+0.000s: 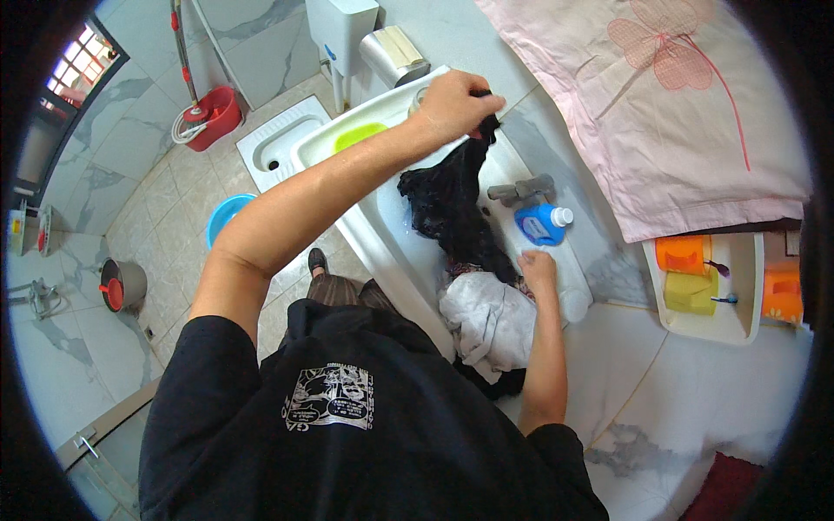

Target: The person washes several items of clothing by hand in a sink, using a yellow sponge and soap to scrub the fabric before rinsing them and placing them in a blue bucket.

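In the head view, my left hand (461, 104) grips one end of a wet black cloth (449, 202) and holds it up over a white sink basin (384, 241). The cloth hangs down into the basin towards a bunched white cloth (488, 319). Curled, my right hand (539, 272) is at the basin's right side, beside the cloths and just below a blue detergent bottle (541, 225) with a white cap. Its fingertips are partly hidden, and whether it grips fabric cannot be told. A bit of patterned fabric shows between the black and white cloths.
Grey bundled cloth (521, 190) lies on the basin's ledge. A green item (359, 135) is at its far left. Pink fabric (651, 130) hangs at the upper right, above a white bin (746, 286). On the floor are a blue basin (221, 218), a squat toilet (260, 143) and buckets.
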Demonstrator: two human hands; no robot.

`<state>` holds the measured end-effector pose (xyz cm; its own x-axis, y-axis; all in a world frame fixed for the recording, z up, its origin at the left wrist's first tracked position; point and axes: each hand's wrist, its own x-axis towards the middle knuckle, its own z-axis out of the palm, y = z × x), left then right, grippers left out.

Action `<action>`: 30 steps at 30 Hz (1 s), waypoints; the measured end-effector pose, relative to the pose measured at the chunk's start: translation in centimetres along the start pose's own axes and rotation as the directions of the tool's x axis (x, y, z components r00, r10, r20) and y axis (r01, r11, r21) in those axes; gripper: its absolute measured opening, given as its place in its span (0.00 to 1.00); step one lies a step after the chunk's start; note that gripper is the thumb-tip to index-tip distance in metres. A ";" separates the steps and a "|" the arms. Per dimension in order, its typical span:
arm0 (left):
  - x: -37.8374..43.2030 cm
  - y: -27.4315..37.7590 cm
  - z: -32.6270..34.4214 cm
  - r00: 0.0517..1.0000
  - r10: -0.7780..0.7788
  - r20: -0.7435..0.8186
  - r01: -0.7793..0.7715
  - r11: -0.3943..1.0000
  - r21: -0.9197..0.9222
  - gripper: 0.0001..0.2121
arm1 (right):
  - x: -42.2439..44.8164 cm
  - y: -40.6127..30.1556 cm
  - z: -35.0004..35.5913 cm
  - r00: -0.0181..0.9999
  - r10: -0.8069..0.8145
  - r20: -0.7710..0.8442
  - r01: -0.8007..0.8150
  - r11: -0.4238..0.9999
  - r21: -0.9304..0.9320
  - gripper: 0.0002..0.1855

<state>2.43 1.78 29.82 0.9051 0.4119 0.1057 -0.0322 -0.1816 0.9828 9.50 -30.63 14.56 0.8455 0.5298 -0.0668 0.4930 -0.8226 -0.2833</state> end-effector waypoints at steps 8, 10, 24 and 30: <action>-1.2 0.5 3.7 0.985 0.131 0.114 -0.152 0.966 0.208 0.14 | 4.9 -12.2 0.0 0.992 -0.127 0.006 0.067 0.562 0.825 0.13; -0.9 0.8 3.1 0.987 0.133 0.089 -0.146 0.975 0.170 0.15 | 5.4 -12.3 0.4 0.978 -0.181 0.102 -0.076 0.141 0.987 0.11; 0.3 -3.5 1.4 0.938 0.070 0.341 -0.031 0.992 -0.120 0.19 | 2.8 -15.8 -4.5 0.977 -0.185 0.107 -0.148 -0.223 0.963 0.08; -3.8 -16.3 2.1 0.668 -0.048 0.743 0.002 0.998 0.062 0.29 | 3.1 -14.0 -7.7 0.958 -0.284 -0.048 -0.055 -0.345 0.937 0.16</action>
<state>0.41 1.28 13.08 0.9208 -0.3797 -0.0888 -0.0035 -0.2358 0.9718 6.83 -19.05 25.70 0.6793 0.7312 0.0625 -0.4090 0.4480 -0.7950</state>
